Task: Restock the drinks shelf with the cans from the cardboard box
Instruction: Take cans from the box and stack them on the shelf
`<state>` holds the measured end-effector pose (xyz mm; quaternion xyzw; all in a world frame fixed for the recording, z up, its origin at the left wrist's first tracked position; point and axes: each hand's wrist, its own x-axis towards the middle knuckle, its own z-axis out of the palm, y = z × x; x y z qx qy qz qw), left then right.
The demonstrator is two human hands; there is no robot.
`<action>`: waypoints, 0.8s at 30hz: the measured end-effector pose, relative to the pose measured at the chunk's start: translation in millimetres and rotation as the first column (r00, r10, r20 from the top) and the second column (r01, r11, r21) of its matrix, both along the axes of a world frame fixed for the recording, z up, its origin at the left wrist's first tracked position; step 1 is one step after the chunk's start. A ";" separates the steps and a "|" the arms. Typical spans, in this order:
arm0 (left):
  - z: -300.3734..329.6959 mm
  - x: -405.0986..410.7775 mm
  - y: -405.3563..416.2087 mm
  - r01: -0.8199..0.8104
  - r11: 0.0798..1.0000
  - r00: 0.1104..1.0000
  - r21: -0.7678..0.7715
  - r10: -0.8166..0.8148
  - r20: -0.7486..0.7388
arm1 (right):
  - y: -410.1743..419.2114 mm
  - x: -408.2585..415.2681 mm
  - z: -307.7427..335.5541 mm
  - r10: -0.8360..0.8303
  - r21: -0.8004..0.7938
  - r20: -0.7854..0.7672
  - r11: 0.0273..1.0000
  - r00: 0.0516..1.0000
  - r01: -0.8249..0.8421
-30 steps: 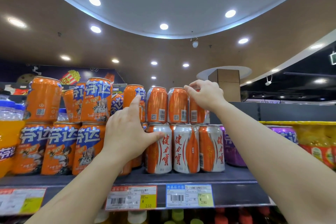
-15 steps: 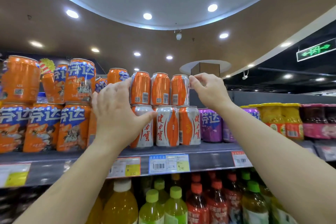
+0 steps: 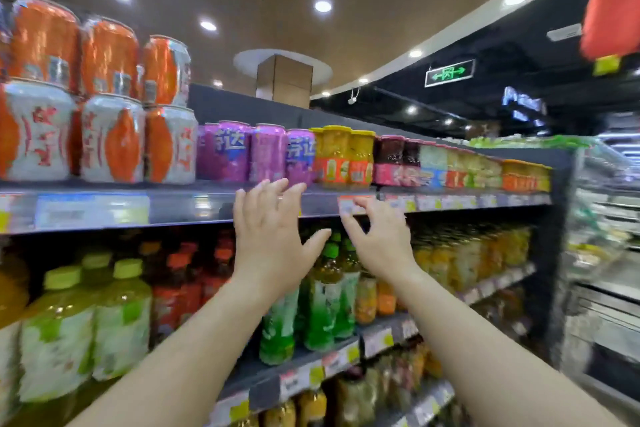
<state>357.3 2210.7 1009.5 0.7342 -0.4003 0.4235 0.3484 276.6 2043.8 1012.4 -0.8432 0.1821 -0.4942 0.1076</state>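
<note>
In the head view, the only one we have, both our hands hold nothing. Our left hand (image 3: pixel 273 236) is raised with fingers straight and spread, the thumb out to the side; our right hand (image 3: pixel 377 239) is beside it with fingers loosely curled around nothing. Both hang in front of the drinks shelf (image 3: pixel 207 204), about level with its front edge and price strip, and touch no can.

The stacked orange-and-white cans (image 3: pixel 104 104), the task's things already on the shelf, stand up and to the left of both hands, upright, their long axes vertical, two tiers high. Our left hand is the nearer one. The purple cans (image 3: pixel 249 152) stand just above the left hand's fingertips, and green bottles (image 3: pixel 325 291) sit on the shelf below, behind our wrists. The cardboard box is not in view, so we judge that the coming move is a turn away and down to fetch more cans.

Half a second ago our hands flanked the stack, fingers against the top-tier cans. Now they have let go and dropped lower, and our view has swung right, so the stack sits at the left edge. The frame is blurred with that motion.
</note>
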 end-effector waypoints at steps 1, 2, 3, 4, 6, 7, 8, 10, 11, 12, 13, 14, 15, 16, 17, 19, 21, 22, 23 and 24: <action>-8.2 -12.7 -24.2 -0.003 0.999 1.000 0.055 0.003 -0.011 | -19.5 -20.1 -12.9 -0.050 -0.008 -0.048 0.999 0.998 0.050; -17.3 -25.9 -49.6 -0.008 0.994 1.000 0.109 0.010 -0.022 | -39.5 -40.3 -25.3 -0.095 -0.017 -0.087 0.995 0.992 0.094; -27.2 -39.8 -75.3 -0.009 0.988 0.999 0.156 0.014 -0.036 | -59.6 -60.4 -36.9 -0.142 -0.027 -0.122 0.990 0.982 0.140; -38.0 -55.1 -101.2 -0.001 0.982 0.998 0.191 0.012 -0.055 | -79.7 -80.8 -48.5 -0.194 -0.034 -0.156 0.981 0.968 0.192; -57.4 -87.6 -154.7 0.038 0.975 0.996 0.219 -0.019 -0.087 | -122.2 -121.8 -68.1 -0.287 -0.042 -0.234 0.958 0.929 0.285; -67.1 -104.6 -180.6 0.063 0.969 0.995 0.239 -0.041 -0.095 | -142.7 -142.3 -78.3 -0.319 -0.043 -0.283 0.946 0.904 0.321; -77.1 -121.0 -205.8 0.084 0.960 0.993 0.267 -0.058 -0.101 | -162.6 -162.6 -88.6 -0.349 -0.053 -0.335 0.934 0.875 0.353; -97.8 -152.3 -252.7 0.110 0.937 0.989 0.331 -0.071 -0.128 | -199.6 -204.4 -108.9 -0.412 -0.083 -0.425 0.904 0.806 0.418; -108.0 -167.4 -274.6 0.128 0.924 0.986 0.360 -0.078 -0.151 | -216.4 -225.1 -118.2 -0.432 -0.078 -0.465 0.889 0.773 0.450; -118.2 -181.9 -295.8 0.150 0.910 0.981 0.386 -0.089 -0.172 | -233.1 -244.7 -126.6 -0.444 -0.064 -0.503 0.875 0.741 0.481; -128.4 -196.1 -316.3 0.173 0.894 0.977 0.413 -0.101 -0.189 | -248.8 -263.2 -135.3 -0.450 -0.043 -0.539 0.859 0.712 0.510; -138.4 -210.0 -336.2 0.195 0.875 0.972 0.443 -0.114 -0.203 | -263.5 -280.6 -143.6 -0.453 -0.020 -0.569 0.842 0.687 0.539; -147.5 -223.6 -355.5 0.217 0.855 0.968 0.470 -0.126 -0.219 | -277.3 -297.4 -151.7 -0.459 -0.001 -0.589 0.823 0.665 0.568; -155.9 -236.9 -374.6 0.239 0.837 0.963 0.492 -0.138 -0.233 | -291.2 -314.0 -159.5 -0.470 0.013 -0.601 0.803 0.647 0.596; -162.9 -250.1 -393.4 0.258 0.821 0.958 0.509 -0.150 -0.242 | -304.8 -329.7 -167.4 -0.480 0.028 -0.606 0.784 0.634 0.621; -175.7 -274.9 -429.5 0.291 0.789 0.951 0.540 -0.179 -0.250 | -331.0 -358.4 -182.2 -0.490 0.062 -0.619 0.749 0.614 0.660; -190.2 -295.4 -466.0 0.332 0.756 0.940 0.565 -0.214 -0.266 | -357.7 -384.4 -197.2 -0.496 0.095 -0.640 0.707 0.587 0.701; -197.8 -304.4 -484.8 0.353 0.739 0.933 0.574 -0.233 -0.274 | -372.5 -397.2 -204.0 -0.503 0.110 -0.649 0.680 0.570 0.725; -205.3 -312.8 -504.1 0.370 0.725 0.927 0.581 -0.252 -0.276 | -388.7 -410.8 -209.7 -0.512 0.124 -0.657 0.651 0.554 0.749; -212.4 -320.0 -524.2 0.382 0.714 0.923 0.586 -0.268 -0.275 | -406.6 -425.1 -214.1 -0.525 0.139 -0.659 0.619 0.538 0.773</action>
